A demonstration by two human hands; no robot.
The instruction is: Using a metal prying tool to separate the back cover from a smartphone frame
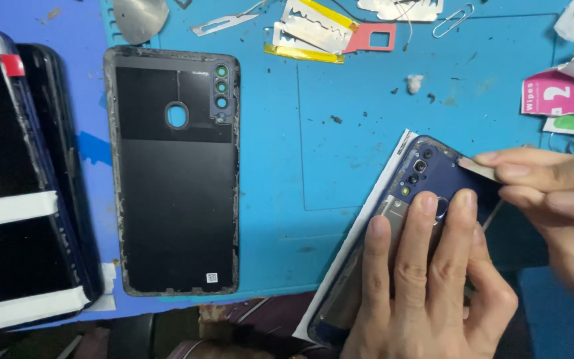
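— Where are your hands right now?

— Your left hand [426, 279] lies flat, fingers spread, pressing on the dark blue phone with its rear cameras up [433, 174], which sits tilted at the near right of the blue work mat [340, 166] on the desk. A white sheet [360, 226] shows along the phone's left edge.

— And the other one?

— Your right hand [553, 183] comes in from the right and pinches a thin, pale flat sliver [478, 169] against the phone's far right corner.

— What lies around you?

— A detached black back cover with a round hole and camera cut-outs [175, 173] lies inner side up, left of centre, well apart from the phone. Two dark phones banded with white tape [14, 193] sit at the far left. Along the far edge lie razor blades [313, 30], a paper clip [453, 21] and a pink wipe packet [553, 94].
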